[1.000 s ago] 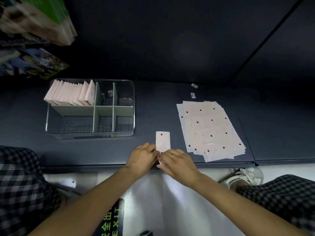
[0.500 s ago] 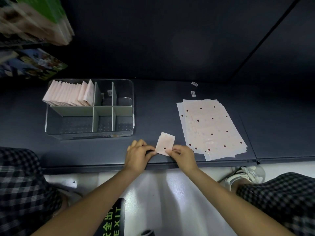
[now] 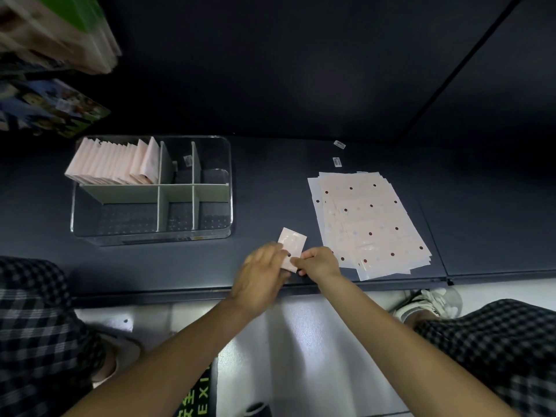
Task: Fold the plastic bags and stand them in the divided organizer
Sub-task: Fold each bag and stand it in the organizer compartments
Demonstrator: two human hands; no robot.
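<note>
Both hands hold one folded bag [image 3: 291, 248] over the bench [image 3: 270, 188]. Left hand [image 3: 260, 275] grips its left edge. Right hand [image 3: 319, 263] pinches its lower right edge.

- The left hand [image 3: 261, 275] reaches forward, fingers bent, touching the small folded bag [image 3: 291, 248].
- The right hand [image 3: 319, 263] pinches the bag's near edge.
- Both bare arms stretch forward, hands close together.

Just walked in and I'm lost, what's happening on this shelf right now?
A person is folding plastic bags. Both hands hold one small folded bag at the shelf's front edge: the left hand covers its near side, the right hand pinches its edge. A stack of flat bags waits to the right. The clear organizer has folded bags standing in its back-left compartment.
</note>
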